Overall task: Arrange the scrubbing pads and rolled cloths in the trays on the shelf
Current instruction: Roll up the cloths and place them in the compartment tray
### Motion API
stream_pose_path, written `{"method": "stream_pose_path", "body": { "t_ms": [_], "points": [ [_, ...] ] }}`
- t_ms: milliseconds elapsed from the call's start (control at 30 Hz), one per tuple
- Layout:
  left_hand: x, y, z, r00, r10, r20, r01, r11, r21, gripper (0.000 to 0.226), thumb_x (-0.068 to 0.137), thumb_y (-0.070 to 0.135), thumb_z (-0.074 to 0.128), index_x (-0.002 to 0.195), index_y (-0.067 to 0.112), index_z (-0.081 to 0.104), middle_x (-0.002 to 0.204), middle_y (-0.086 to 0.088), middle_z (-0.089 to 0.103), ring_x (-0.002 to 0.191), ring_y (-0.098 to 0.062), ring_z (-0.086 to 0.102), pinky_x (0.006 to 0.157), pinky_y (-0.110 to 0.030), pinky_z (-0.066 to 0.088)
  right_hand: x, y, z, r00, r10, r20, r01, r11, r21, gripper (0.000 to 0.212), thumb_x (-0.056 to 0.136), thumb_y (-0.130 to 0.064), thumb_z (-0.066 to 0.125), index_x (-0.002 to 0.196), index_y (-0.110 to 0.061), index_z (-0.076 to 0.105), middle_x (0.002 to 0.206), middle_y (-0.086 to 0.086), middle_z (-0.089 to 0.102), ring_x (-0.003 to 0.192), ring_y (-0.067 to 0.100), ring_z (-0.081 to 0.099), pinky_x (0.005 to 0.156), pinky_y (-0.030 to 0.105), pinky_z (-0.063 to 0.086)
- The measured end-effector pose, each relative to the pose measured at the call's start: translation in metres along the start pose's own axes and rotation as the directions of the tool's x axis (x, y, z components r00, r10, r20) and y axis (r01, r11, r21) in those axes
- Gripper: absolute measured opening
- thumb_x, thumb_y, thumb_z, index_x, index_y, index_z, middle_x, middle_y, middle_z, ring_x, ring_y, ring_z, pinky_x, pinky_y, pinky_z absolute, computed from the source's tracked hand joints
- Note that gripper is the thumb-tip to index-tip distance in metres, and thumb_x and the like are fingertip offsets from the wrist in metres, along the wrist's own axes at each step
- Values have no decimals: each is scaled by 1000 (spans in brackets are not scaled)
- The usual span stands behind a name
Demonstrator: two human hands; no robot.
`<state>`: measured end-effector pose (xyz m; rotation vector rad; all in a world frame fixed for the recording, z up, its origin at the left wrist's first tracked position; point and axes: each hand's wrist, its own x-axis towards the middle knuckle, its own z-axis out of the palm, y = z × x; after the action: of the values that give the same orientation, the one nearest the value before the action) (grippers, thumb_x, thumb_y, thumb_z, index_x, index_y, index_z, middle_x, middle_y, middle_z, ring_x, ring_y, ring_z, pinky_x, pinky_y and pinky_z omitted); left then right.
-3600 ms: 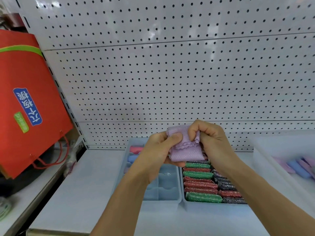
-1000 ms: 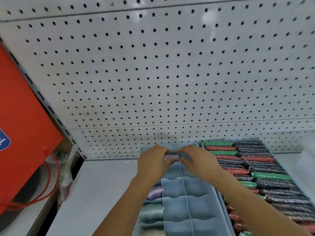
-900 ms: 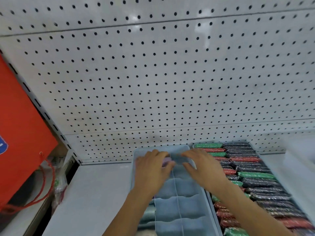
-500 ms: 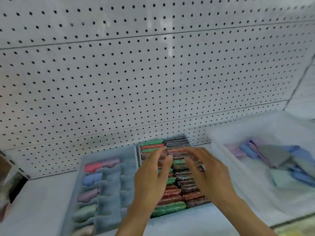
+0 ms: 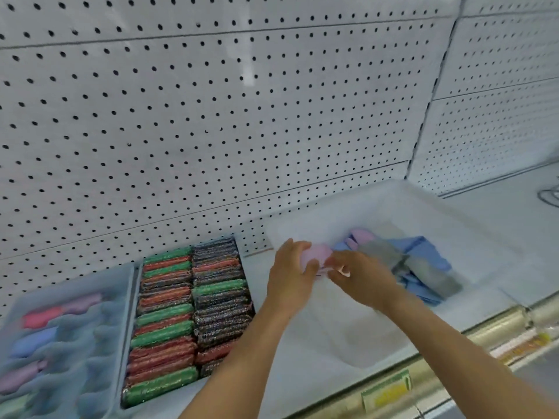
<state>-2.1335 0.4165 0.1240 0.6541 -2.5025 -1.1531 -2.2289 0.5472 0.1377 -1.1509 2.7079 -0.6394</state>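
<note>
Both hands reach into the clear plastic bin [image 5: 378, 204] on the right of the shelf. My left hand [image 5: 292, 276] and my right hand [image 5: 361, 278] hold a pink cloth [image 5: 316, 255] between them at the bin's left side. Behind it lies a loose heap of blue, grey and pink cloths [image 5: 420, 264]. At the far left the blue divided tray [image 5: 90, 352] has rolled cloths [image 5: 42, 317] in its left column. Beside it, a tray packed with green, red and dark scrubbing pads [image 5: 187, 309] stands in two rows.
White pegboard [image 5: 211, 116] backs the shelf. A price rail with a green and yellow label [image 5: 387, 388] runs along the front edge. A thin wire object [image 5: 549, 198] lies at the far right of the shelf.
A purple cloth that both hands held went into the back of the divided tray. Both hands then crossed right over the scrubbing pads into the clear bin and took up a pink cloth.
</note>
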Motion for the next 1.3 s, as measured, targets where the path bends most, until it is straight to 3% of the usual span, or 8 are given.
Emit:
{"method": "stream_pose_path", "body": {
  "t_ms": [167,333,467,633,800,1000,1100,1300],
  "points": [
    [3,-4,5,1000,-30,-6,30,999,32,47,97,8,42,140,26,42,157,0,21,146,-9,11,115,-30,19,52,19,13,962,-39,270,120,949,-290,46,85,-23,59,130,-25,49,131,-3,52,122,20,48,108,37,30],
    [2,-3,6,999,-40,-15,40,999,37,55,95,3,41,141,32,39,157,4,20,145,-4,9,111,-22,17,85,11,43,932,-125,341,282,840,-464,59,83,-10,59,134,-16,31,127,3,40,116,24,45,64,35,37],
    [0,1,3,999,-45,-6,45,998,39,51,96,7,43,140,33,40,157,6,19,146,-4,9,114,-27,21,99,16,50,953,-166,254,274,829,-488,27,93,-25,50,119,-17,50,119,1,56,112,22,54,65,31,32],
    [-9,11,-12,995,-83,-52,61,939,-339,38,97,12,49,129,31,51,138,17,45,127,14,32,109,-18,27,102,6,11,996,75,52,-66,987,-144,14,84,-17,47,70,-17,48,74,3,62,77,28,61,60,27,35],
    [-31,11,-39,955,-289,-74,163,715,-680,63,84,-12,48,136,24,47,135,15,51,124,4,45,114,-33,31,81,-49,-62,935,126,333,-265,871,414,35,79,-4,51,47,-14,41,45,3,41,44,18,34,44,20,27],
    [-48,10,-89,957,-247,152,194,153,-969,55,83,44,68,126,13,58,125,-8,64,119,-24,59,100,-42,49,33,-111,-76,898,-206,388,-196,603,774,22,76,-4,49,55,-10,44,53,5,37,46,13,32,42,20,28],
    [-58,9,-126,948,-318,-3,67,207,-976,49,83,39,64,119,6,63,119,-17,67,118,-33,60,100,-49,48,14,-134,-57,846,-342,410,-171,554,815,13,66,-17,54,67,-4,50,62,9,43,57,17,40,51,24,34],
    [-82,11,-213,904,-286,-318,4,750,-661,15,77,36,75,75,22,75,79,-7,74,80,-20,69,83,-52,57,-6,-193,-28,774,-569,277,-17,419,908,67,80,-57,62,122,-5,60,122,14,64,113,25,60,94,36,49]
  ]
}}
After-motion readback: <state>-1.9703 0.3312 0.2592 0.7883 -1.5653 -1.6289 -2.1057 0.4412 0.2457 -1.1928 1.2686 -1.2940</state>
